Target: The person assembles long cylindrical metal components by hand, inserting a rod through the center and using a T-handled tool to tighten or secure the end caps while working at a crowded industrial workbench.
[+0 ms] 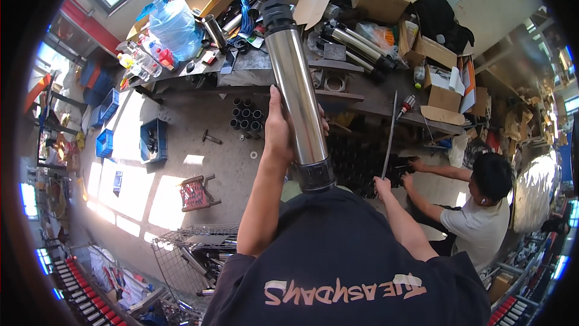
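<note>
A long shiny metal cylinder (297, 88) with black end fittings stands tilted in front of my chest. My left hand (279, 127) is wrapped round it, thumb on the near left side and fingertips showing past its right edge. Its lower black end (316, 175) is close to my dark shirt. My right hand (381, 187), lower and to the right, is closed round the bottom of a thin metal rod (391, 136) that points upward. The rod and the cylinder are apart.
Across the front runs a cluttered workbench (386, 106) with cardboard boxes, a big clear bottle (175, 27) and more metal cylinders (356, 42). A co-worker (482, 205) sits close on my right. On the floor are black tubes (244, 115), a blue crate (154, 141), a stool (196, 193) and a wire cart (193, 247).
</note>
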`<action>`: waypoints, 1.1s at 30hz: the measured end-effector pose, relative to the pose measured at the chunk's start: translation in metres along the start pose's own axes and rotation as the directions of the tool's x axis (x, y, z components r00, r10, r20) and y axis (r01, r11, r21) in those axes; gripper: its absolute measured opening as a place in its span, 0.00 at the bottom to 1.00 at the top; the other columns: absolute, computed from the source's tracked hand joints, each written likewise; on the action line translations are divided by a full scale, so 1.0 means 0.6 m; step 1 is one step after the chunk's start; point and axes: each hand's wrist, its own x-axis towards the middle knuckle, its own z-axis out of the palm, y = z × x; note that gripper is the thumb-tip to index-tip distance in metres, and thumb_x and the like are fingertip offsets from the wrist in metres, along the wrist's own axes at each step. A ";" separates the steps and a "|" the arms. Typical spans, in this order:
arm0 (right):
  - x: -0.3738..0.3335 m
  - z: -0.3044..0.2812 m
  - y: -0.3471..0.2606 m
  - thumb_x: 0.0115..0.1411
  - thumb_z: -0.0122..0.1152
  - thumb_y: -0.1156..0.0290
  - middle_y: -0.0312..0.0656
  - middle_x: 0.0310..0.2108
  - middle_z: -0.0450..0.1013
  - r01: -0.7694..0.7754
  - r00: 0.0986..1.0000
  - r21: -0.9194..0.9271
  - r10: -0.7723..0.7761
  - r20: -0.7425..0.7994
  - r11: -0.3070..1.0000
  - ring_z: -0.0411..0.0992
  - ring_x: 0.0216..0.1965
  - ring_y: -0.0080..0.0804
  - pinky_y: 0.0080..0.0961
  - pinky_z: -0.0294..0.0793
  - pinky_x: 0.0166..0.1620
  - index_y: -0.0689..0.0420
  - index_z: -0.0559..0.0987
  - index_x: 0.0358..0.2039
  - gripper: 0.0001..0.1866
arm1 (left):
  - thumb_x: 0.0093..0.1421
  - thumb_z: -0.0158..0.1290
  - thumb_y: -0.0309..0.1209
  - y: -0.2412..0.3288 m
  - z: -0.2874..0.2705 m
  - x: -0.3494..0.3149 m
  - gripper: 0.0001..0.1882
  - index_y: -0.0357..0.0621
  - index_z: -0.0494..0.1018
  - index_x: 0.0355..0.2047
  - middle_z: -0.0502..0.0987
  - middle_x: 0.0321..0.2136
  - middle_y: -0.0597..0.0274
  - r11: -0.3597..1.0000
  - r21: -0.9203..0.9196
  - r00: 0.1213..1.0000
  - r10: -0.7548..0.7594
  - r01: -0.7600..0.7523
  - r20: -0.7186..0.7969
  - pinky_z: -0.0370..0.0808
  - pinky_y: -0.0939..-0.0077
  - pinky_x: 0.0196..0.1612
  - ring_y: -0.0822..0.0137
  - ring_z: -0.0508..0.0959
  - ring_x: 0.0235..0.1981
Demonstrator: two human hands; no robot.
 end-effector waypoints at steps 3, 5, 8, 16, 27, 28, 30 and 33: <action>-0.008 0.006 -0.007 0.61 0.60 0.66 0.34 0.18 0.66 0.001 1.000 0.027 -0.001 0.002 1.000 0.62 0.16 0.26 0.28 0.61 0.19 0.55 0.72 0.30 0.08 | 0.65 0.30 0.71 -0.009 0.002 -0.003 0.42 0.43 0.66 0.54 0.76 0.32 0.50 0.989 -0.137 0.984 0.072 -0.050 0.161 0.80 0.57 0.31 0.56 0.79 0.28; -0.009 0.003 -0.005 0.62 0.59 0.66 0.33 0.18 0.65 0.011 1.000 0.038 -0.011 0.022 0.999 0.61 0.16 0.26 0.28 0.61 0.19 0.55 0.72 0.30 0.08 | 0.65 0.33 0.70 -0.013 0.001 0.000 0.42 0.44 0.63 0.59 0.75 0.33 0.48 0.984 -0.176 0.979 0.065 -0.031 0.193 0.81 0.59 0.30 0.56 0.80 0.28; -0.016 -0.001 -0.009 0.62 0.60 0.65 0.33 0.18 0.65 0.010 1.000 0.024 -0.010 0.019 1.000 0.61 0.16 0.25 0.26 0.60 0.19 0.55 0.73 0.30 0.09 | 0.67 0.33 0.66 0.000 0.021 -0.016 0.39 0.39 0.70 0.45 0.77 0.30 0.52 0.990 -0.144 0.995 0.007 0.008 0.103 0.81 0.62 0.29 0.57 0.81 0.27; -0.045 -0.007 0.014 0.61 0.61 0.65 0.32 0.16 0.65 -0.009 1.000 -0.034 0.008 -0.027 0.999 0.62 0.15 0.23 0.25 0.61 0.19 0.55 0.73 0.29 0.09 | 0.65 0.42 0.66 -0.040 -0.026 -0.013 0.38 0.38 0.67 0.50 0.77 0.34 0.47 0.992 -0.088 0.988 -0.073 0.085 0.139 0.83 0.62 0.33 0.56 0.83 0.32; -0.085 0.041 0.017 0.57 0.66 0.60 0.35 0.16 0.69 0.062 0.972 -0.048 -0.072 -0.225 0.997 0.65 0.18 0.25 0.28 0.64 0.25 0.57 0.78 0.24 0.14 | 0.59 0.55 0.42 -0.113 -0.096 0.096 0.28 0.37 0.64 0.53 0.74 0.39 0.50 0.962 -0.104 0.966 -0.256 0.251 -0.032 0.82 0.63 0.37 0.58 0.79 0.34; -0.094 0.039 0.010 0.55 0.67 0.58 0.38 0.19 0.73 0.031 0.970 -0.030 -0.038 -0.240 0.999 0.70 0.24 0.28 0.31 0.71 0.33 0.60 0.80 0.24 0.16 | 0.57 0.55 0.40 -0.120 -0.087 0.105 0.28 0.33 0.65 0.51 0.74 0.39 0.51 0.892 -0.327 0.947 -0.320 0.313 0.036 0.79 0.65 0.38 0.60 0.77 0.35; -0.118 0.038 -0.013 0.56 0.67 0.54 0.40 0.18 0.72 0.053 0.950 -0.034 -0.061 -0.307 0.998 0.70 0.24 0.28 0.32 0.71 0.33 0.61 0.80 0.23 0.20 | 0.55 0.54 0.47 -0.135 -0.068 0.146 0.30 0.31 0.67 0.47 0.73 0.37 0.52 0.785 -0.491 0.923 -0.365 0.377 0.125 0.76 0.68 0.42 0.60 0.74 0.36; -0.184 0.021 -0.080 0.57 0.66 0.47 0.44 0.16 0.71 0.026 0.927 -0.131 -0.073 -0.368 0.991 0.71 0.23 0.30 0.34 0.70 0.33 0.62 0.78 0.20 0.27 | 0.55 0.55 0.49 -0.150 -0.056 0.212 0.30 0.30 0.67 0.42 0.73 0.36 0.51 0.414 -0.774 0.854 -0.423 0.479 0.302 0.77 0.70 0.41 0.61 0.73 0.35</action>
